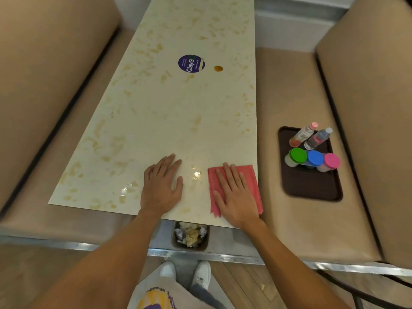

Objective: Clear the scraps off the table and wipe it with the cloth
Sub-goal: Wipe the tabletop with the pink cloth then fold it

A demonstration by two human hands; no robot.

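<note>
A long cream table (178, 108) with yellowish speckles stretches away from me. Near its front right corner lies a folded red cloth (252, 177), and my right hand (234, 195) rests flat on top of it, fingers spread. My left hand (161, 185) lies flat on the bare tabletop just left of the cloth, holding nothing. A small brown spot (218, 68) sits on the table farther away, beside a round blue sticker (191, 63). Below the front edge stands a small bin (190, 236) with crumpled scraps inside.
Tan bench seats flank the table on both sides. On the right seat (289, 97) sits a dark brown tray (312, 188) holding two bottles (311, 137) and three jars with green, blue and pink lids (313, 158). My white shoes (186, 272) stand below.
</note>
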